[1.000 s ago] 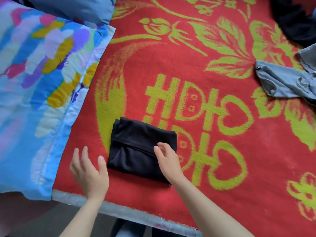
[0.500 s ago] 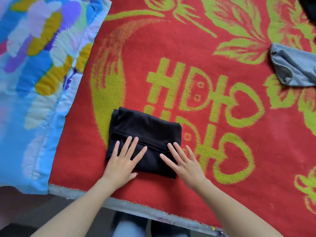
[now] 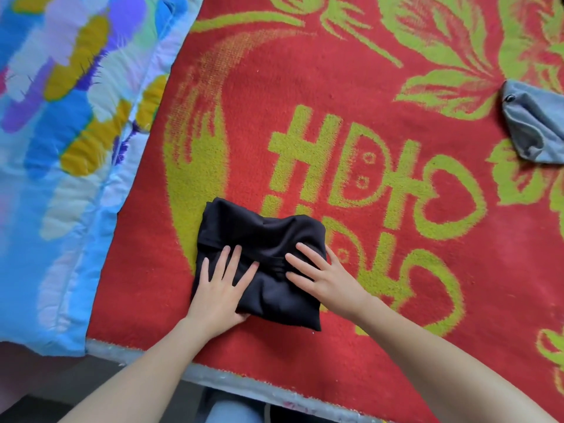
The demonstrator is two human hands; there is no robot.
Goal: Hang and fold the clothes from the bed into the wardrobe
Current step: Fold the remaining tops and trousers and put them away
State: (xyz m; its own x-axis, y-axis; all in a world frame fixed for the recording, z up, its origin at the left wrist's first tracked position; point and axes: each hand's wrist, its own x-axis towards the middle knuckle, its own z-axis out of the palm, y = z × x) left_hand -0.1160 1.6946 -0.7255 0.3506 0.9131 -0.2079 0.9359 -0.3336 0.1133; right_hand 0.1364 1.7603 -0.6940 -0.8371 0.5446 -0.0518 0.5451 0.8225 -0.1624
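The left hand (image 3: 218,285) and right hand (image 3: 325,277) press flat, fingers spread, gripping nothing, on the folded black garment (image 3: 265,233) near the bed's (image 3: 290,355) front edge, where cloth bunching between them could, I judge, crease the fold or spring it loose on lifting

Both forearms (image 3: 146,370) are bare; light blue trousers (image 3: 233,412) show below.

Cropped at 3 o'clock: grey garment (image 3: 531,129), only one corner showing. Cropped at 9 and 12 o'clock: patterned quilt (image 3: 61,148). Hidden beneath left hand (image 3: 218,288) and right hand (image 3: 323,276): parts of folded black garment (image 3: 262,236).
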